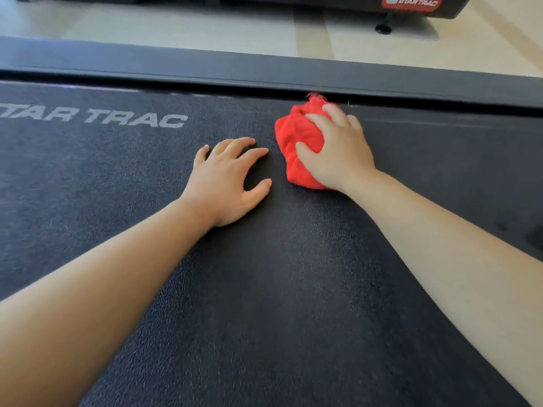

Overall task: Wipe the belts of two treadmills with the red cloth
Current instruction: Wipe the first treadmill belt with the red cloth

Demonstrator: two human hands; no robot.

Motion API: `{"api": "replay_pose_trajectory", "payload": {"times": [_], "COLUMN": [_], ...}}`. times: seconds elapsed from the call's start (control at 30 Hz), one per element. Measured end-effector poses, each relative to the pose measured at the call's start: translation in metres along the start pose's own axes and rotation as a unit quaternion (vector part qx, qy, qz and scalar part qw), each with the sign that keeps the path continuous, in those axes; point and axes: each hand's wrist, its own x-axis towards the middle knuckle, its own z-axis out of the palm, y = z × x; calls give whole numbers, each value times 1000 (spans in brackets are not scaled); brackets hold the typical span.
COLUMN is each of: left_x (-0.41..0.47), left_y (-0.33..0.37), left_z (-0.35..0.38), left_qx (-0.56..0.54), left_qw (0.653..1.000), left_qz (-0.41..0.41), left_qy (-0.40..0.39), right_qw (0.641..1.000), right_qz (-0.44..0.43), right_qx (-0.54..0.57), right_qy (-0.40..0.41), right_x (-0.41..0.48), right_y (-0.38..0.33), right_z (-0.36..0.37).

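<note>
A dark textured treadmill belt [264, 289] with grey "STAR TRAC" lettering fills most of the view. The bunched red cloth [296, 136] lies on the belt close to its far edge. My right hand [338, 154] presses down on the cloth, fingers curled over it. My left hand [226, 183] rests flat on the belt just left of the cloth, fingers spread, holding nothing. A second treadmill [411, 4] with a red logo plate stands across the floor at the top.
A dark side rail [293, 71] runs along the belt's far edge, with a narrow gap between rail and belt. Beyond it is pale floor [205, 27]. A black foot [383, 27] of the second treadmill stands on that floor.
</note>
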Motion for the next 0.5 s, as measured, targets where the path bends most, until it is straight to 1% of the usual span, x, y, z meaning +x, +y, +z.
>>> {"api": "replay_pose_trajectory", "payload": {"times": [0.17, 0.27, 0.37, 0.5], "left_x": [-2, -2, -1, 1], "left_y": [1, 1, 1, -1], "left_z": [1, 2, 3, 0], "left_qx": [-6, -3, 0, 4], "left_qw": [1000, 1000, 1000, 1000], "left_qz": [0, -1, 0, -3], "left_qy": [5, 5, 6, 8], "right_qw": [999, 999, 1000, 1000], "right_qz": [-34, -28, -11, 5], "right_qx": [-3, 2, -12, -9], "right_qy": [8, 15, 14, 16], "right_x": [-80, -105, -85, -37], "right_y": [7, 9, 4, 0], "right_z": [-16, -18, -15, -2]}}
